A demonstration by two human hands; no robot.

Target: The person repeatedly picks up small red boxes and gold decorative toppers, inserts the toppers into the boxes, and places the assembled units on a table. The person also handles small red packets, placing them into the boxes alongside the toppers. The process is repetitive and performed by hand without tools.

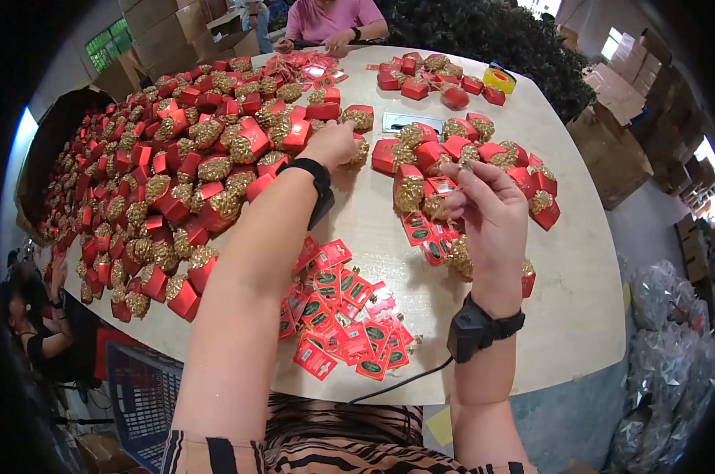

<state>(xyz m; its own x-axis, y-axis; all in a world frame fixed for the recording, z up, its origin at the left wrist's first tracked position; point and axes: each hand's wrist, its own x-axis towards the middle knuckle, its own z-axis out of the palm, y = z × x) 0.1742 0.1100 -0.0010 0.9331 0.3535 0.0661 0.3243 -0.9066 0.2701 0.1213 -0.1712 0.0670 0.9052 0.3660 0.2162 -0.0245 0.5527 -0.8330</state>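
My left hand [334, 145] reaches to the right edge of a large heap of red-and-gold ornaments [247, 142]. Its fingers are curled on one ornament [361, 152], mostly hidden behind them. Over a smaller group of the same ornaments [409, 189], my right hand [490, 209] is raised with thumb and forefinger pinched together. What sits in that pinch is too small to make out. Red cardboard tags [429, 237] with dark ovals lie under and beside the right hand. Between my forearms more red tags [349, 316] are spread in a loose pile.
An open carton [53, 158] spills ornaments onto the table [563, 316] at left. A yellow tape roll [499, 78] and more ornaments [413, 79] are at the far side. Opposite sits a person in pink [334, 20]; another person [45, 316] is at left. A blue crate [144, 395] stands below.
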